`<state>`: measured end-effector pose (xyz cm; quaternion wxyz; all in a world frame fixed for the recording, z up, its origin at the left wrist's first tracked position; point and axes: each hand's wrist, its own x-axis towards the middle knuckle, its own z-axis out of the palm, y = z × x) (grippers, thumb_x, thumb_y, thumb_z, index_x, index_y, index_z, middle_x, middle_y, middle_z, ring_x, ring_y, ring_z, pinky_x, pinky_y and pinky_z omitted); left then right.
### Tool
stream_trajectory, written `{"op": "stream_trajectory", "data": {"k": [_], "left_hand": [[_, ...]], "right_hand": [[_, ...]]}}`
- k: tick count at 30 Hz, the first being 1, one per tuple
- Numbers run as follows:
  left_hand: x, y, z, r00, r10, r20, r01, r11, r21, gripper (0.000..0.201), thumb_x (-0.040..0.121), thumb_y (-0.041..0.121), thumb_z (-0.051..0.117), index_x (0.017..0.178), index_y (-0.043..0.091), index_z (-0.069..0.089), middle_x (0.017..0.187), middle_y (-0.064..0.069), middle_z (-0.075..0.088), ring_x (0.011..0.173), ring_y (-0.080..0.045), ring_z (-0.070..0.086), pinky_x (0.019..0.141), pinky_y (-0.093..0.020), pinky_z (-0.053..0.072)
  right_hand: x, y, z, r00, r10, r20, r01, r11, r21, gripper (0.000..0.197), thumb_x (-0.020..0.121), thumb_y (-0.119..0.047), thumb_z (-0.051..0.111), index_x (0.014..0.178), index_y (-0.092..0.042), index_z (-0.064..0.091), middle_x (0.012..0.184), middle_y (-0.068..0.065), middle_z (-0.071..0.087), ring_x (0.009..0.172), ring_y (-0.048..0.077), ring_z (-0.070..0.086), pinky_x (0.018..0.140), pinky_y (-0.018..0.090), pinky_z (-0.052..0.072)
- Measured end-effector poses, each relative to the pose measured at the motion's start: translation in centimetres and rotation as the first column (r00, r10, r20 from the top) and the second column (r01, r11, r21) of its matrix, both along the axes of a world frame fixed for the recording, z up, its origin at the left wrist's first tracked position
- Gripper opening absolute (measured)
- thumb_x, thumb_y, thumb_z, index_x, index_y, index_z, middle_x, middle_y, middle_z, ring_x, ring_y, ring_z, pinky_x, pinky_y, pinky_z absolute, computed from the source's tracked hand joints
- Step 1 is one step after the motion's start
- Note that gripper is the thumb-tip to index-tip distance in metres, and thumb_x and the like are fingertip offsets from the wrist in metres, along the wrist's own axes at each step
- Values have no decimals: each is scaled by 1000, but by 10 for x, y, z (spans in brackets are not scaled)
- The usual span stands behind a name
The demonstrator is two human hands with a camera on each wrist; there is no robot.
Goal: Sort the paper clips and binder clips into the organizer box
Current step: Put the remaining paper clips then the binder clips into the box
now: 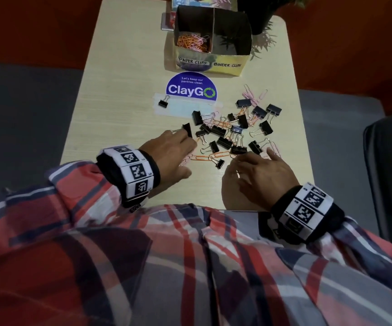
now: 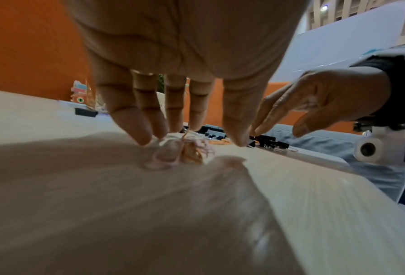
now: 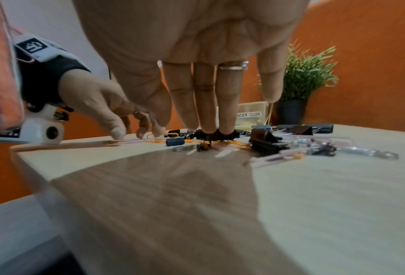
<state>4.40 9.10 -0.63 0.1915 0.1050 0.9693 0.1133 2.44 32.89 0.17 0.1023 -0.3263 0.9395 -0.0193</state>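
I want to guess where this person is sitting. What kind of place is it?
Probably an office pantry or break area: the blue sticker on the table says "Let's keep our pantries clean", and an orange seat back and potted plant stand behind.

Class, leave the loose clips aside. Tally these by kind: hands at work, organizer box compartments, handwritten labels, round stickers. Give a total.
Hands: 2, left hand, right hand
Compartments: 2, paper clips compartment, binder clips compartment
Labels: 2, PAPER CLIPS label, BINDER CLIPS label
Stickers: 1, round sticker
Total: 7
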Motion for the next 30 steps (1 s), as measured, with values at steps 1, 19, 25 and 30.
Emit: {"op": "stream_trajectory", "data": {"k": [1,19,25,30], "left_hand": [[4,-3,1,1000,24,13,-24,999,-38,65,80,47,65,134,23,38,128,1,40,111,-24,44,82,-35,43],[-10,19,-3,994,106,5,-106,991,81,36,87,20,64,119,18,48,117,-6,42,99,-29,54,75,-33,43],[-16,21,-5,997,74,-6,-73,994,82,35,86,20,65,118,16,50,117,-8,44,101,-33,55,79,-39,48],[-20,27,-6,1000,14,-6,-14,1000,22,42,85,29,67,119,15,48,122,-9,43,100,-33,55,73,-36,43]], "right_hand": [[1,3,-2,999,-34,-5,34,999,6,34,76,-32,45,93,-21,73,104,-3,70,75,18,71,94,49,45],[-5,-24,9,983,-180,-29,182,979,87,26,94,-40,47,102,-32,70,103,-6,62,92,19,63,68,24,28],[-33,-48,3,995,-91,38,83,981,178,29,94,-45,45,110,-30,65,105,-3,60,98,23,61,73,27,34],[-46,-47,8,972,-211,102,187,961,205,36,83,-58,54,102,-32,70,102,-1,61,93,25,61,70,27,37]]}}
